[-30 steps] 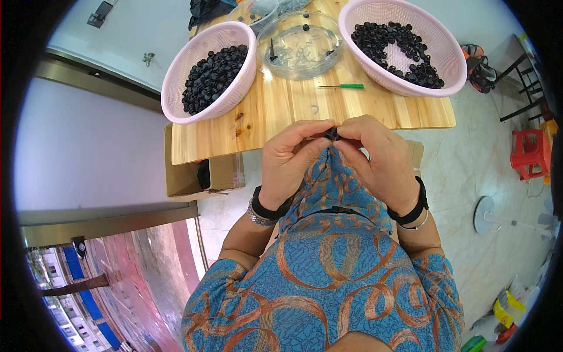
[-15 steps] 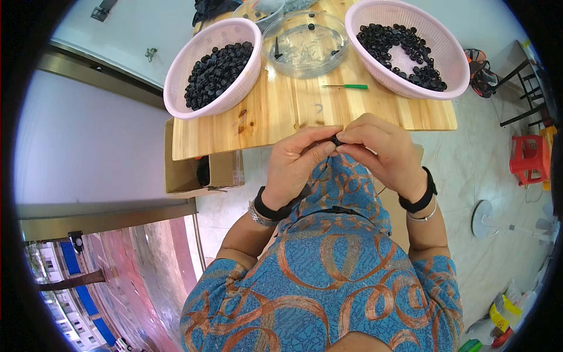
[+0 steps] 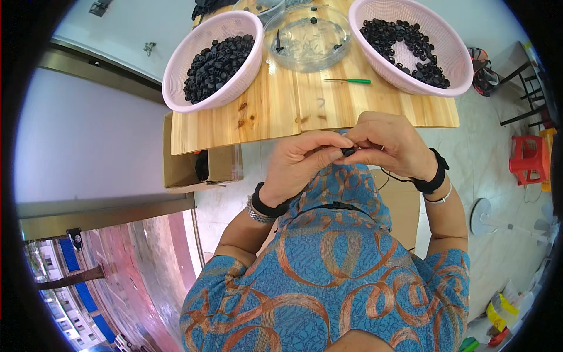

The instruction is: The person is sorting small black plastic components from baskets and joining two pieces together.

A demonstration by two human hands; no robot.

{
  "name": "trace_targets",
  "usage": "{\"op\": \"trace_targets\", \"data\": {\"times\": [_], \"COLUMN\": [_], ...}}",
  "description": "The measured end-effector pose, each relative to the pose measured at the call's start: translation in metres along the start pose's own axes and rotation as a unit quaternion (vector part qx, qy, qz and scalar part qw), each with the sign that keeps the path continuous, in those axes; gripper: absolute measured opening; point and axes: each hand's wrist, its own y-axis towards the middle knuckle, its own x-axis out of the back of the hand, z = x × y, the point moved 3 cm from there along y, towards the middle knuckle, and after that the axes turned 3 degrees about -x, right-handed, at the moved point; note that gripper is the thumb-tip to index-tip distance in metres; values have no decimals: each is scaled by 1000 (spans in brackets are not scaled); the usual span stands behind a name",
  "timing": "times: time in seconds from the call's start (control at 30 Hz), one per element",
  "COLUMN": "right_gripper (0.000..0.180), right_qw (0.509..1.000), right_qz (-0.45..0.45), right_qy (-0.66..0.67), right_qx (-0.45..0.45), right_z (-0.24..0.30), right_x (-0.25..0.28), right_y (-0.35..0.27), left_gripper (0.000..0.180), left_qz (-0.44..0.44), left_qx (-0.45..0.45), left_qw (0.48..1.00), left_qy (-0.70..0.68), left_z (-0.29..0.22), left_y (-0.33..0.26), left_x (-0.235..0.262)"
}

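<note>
Head view: the left hand [image 3: 300,164] pinches a small black cap [image 3: 348,152] near frame centre; the right hand's [image 3: 399,141] thumb and finger also close on it. Likely light, stiff, slippery; best held by its rim. Pink basket [image 3: 251,67], upper left.

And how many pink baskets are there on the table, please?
2: the left basket and the right basket on the wooden table, on either side of the clear dish.

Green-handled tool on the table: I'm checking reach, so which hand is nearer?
Right. The right hand is just below the tool in the picture; the left hand is lower and farther left.
</note>
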Motion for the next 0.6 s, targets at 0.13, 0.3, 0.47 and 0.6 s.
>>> {"op": "trace_targets", "data": {"times": [0.13, 0.3, 0.47, 0.6], "right_gripper": [24, 23, 19, 20], "right_qw": [1000, 992, 911, 894], "right_qz": [26, 62, 84, 79], "right_qy": [-11, 86, 336, 371], "right_qx": [3, -71, -223, -239], "right_z": [-1, -8, -21, -19], "right_x": [-3, -5, -15, -12], "right_y": [-2, -2, -4, 2], "left_gripper": [17, 17, 18, 20], "left_qz": [-7, -12, 3, -16], "left_qx": [25, 43, 68, 76], "left_qw": [999, 996, 987, 979], "left_qy": [-42, -82, -146, -188], "left_z": [9, 12, 17, 15], "left_y": [-4, -6, -7, -5], "left_x": [0, -1, 2, 7]}}
